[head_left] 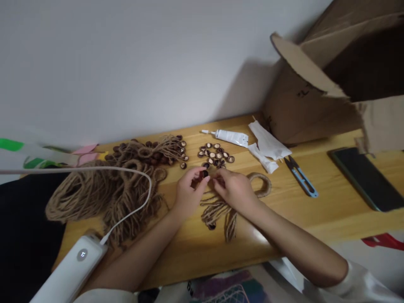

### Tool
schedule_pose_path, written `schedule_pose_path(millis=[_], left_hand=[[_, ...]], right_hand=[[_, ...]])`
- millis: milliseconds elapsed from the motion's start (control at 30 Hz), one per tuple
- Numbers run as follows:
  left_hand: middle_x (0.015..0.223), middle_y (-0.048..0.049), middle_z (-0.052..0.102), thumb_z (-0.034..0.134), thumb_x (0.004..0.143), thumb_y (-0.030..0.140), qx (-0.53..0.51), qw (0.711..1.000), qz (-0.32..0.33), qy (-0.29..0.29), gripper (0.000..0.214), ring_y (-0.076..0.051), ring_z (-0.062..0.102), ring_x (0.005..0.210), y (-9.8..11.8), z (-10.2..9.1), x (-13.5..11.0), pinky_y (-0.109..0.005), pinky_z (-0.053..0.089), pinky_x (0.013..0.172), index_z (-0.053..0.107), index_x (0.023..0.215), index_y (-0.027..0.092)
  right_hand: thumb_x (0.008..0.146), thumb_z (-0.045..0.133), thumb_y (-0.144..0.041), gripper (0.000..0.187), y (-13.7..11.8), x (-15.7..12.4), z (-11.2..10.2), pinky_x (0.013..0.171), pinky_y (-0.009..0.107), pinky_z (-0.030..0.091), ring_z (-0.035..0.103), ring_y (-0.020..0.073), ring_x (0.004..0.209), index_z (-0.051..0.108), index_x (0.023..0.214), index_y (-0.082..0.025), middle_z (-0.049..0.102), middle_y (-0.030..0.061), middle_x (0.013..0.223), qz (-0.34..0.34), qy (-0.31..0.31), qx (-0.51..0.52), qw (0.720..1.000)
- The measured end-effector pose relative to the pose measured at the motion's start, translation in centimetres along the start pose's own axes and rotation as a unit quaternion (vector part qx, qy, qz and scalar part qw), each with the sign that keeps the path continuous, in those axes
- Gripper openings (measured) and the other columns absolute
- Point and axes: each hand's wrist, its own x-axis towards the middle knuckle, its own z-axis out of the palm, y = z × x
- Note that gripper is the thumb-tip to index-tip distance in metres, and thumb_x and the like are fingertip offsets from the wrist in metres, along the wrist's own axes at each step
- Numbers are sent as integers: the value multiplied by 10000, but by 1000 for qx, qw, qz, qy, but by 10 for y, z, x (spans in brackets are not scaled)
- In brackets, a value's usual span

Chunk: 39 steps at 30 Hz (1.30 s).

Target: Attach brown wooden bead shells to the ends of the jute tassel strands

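Centre of frame: left hand (pixel 187 189) pinches a dark cap (pixel 205 173), likely to steady it. Right hand (pixel 238 189) apparently grips cord tassel (pixel 213 212) by one strand; loose caps (pixel 211 161) just above, handy.

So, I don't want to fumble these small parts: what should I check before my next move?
1. Left hand grips the dark piece: ok, between thumb and fingers.
2. Right hand has a firm pinch: cannot tell, its fingers hide the spot.
3. Loose pieces lie spread singly: not ok, several are bunched together.
4. Snips clear of both hands: ok, off to the right.
5. Tube capped: cannot tell, its tip is too small.
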Motion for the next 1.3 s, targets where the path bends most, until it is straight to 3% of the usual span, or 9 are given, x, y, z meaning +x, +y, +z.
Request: schedule_pose_path(millis=[267,533,1300], left_hand=[[927,-53,702,616,803,240,-76,997,-25,12,209,-157,665,848,1,1,1,-272,517,788,630,1002,181],[775,-15,698,590,815,213,-121,992,-35,-1,207,-131,679,738,6,1,1,-247,532,743,592,1019,176],[718,14,692,614,821,260,-103,995,-9,-2,198,-109,681,698,4,1,2,-220,524,699,579,994,171]], right_hand=[[865,519,-289,207,3,-1,3,689,271,422,687,218,833,640,993,-179,725,38,906,-11,43,30,999],[852,531,-265,176,2,-2,5,666,252,413,685,198,804,644,957,-179,725,39,881,-30,47,54,997],[865,524,-286,220,4,-1,-1,645,239,397,659,167,744,705,963,-207,730,18,876,-51,55,58,995]])
